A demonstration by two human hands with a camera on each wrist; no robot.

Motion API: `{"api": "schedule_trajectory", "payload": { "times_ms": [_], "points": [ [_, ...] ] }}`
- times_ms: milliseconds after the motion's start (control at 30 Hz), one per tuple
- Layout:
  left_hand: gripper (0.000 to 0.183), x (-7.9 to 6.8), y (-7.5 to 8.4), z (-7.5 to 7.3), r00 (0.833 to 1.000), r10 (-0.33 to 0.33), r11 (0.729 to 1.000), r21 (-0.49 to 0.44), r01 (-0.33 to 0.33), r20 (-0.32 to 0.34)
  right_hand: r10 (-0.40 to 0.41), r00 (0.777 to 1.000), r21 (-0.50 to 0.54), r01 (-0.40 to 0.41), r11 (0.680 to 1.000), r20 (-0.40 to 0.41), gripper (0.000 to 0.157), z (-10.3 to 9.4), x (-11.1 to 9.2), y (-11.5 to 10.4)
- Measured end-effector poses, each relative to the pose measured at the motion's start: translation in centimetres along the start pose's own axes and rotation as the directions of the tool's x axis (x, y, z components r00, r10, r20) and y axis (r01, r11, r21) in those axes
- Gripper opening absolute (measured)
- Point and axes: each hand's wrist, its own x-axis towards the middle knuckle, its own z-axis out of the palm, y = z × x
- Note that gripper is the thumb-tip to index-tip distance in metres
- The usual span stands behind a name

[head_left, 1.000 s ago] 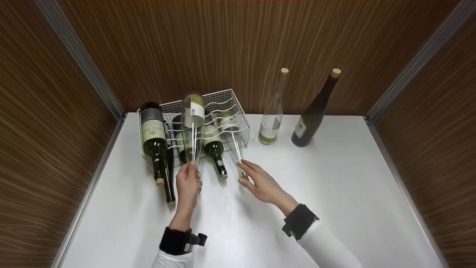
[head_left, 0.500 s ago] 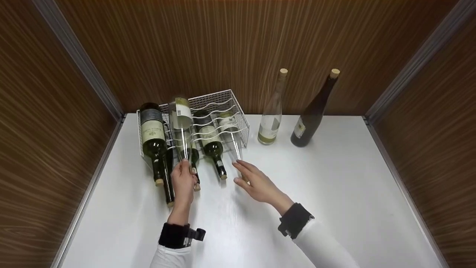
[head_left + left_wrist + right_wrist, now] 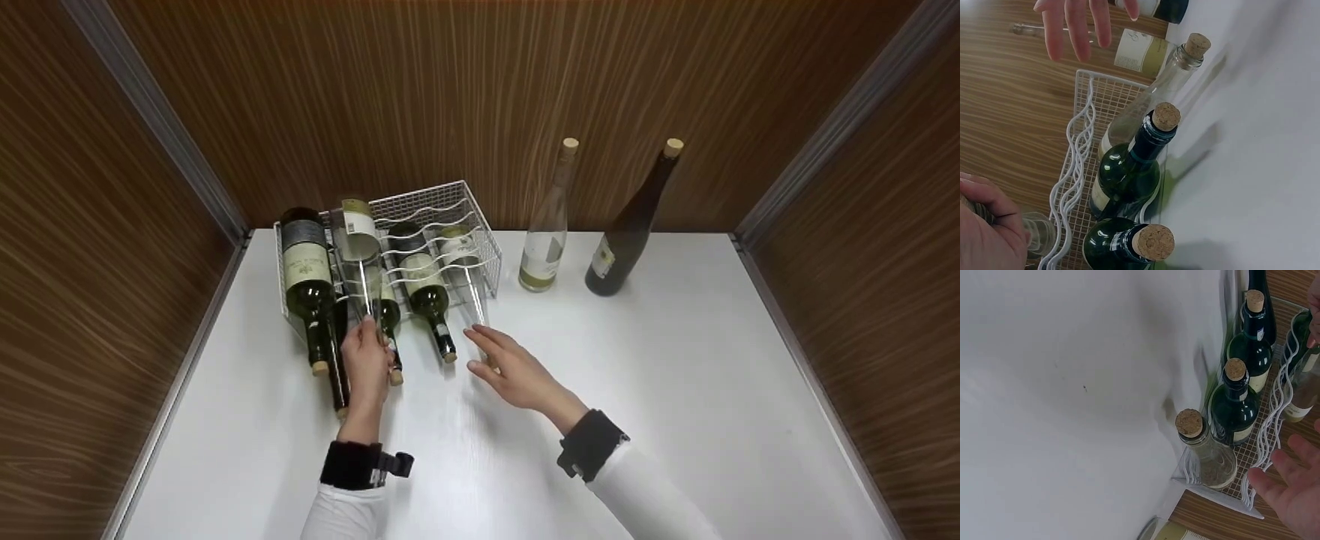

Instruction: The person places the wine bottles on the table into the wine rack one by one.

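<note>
My left hand grips the neck of a clear wine bottle, whose base points toward the back wall. That bottle lies over the top of the white wire wine rack, just right of a green bottle on the top tier. My right hand has its fingers spread and holds nothing; it hovers near the neck of a clear bottle in the lower tier. Also in the lower tier are green corked bottles, seen in both wrist views. My left palm hides the held bottle's mouth.
To the rack's right, a clear corked bottle and a dark corked bottle stand upright on the white table. Wood-grain panels enclose the back and sides. Several bottle necks stick out at the rack's front.
My left hand has carried the clear bottle leftward and lowered it against the rack's top, uncovering a green bottle's neck below. The right hand has drifted slightly left, fingers spread.
</note>
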Motion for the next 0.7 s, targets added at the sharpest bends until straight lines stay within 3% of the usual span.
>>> {"api": "schedule_trajectory", "payload": {
  "times_ms": [467, 700],
  "points": [
    [0.037, 0.53, -0.9, -0.23, 1.0, -0.029, 0.999, 0.043, 0.029, 0.003, -0.003, 1.0, -0.006, 0.003, 1.0, 0.012, 0.06, 0.59, 0.07, -0.13],
    [0.042, 0.53, -0.9, -0.24, 0.997, -0.071, 0.997, 0.009, 0.071, 0.027, -0.005, 1.0, -0.011, 0.005, 1.0, 0.023, 0.061, 0.71, 0.02, -0.03]
  ]
}}
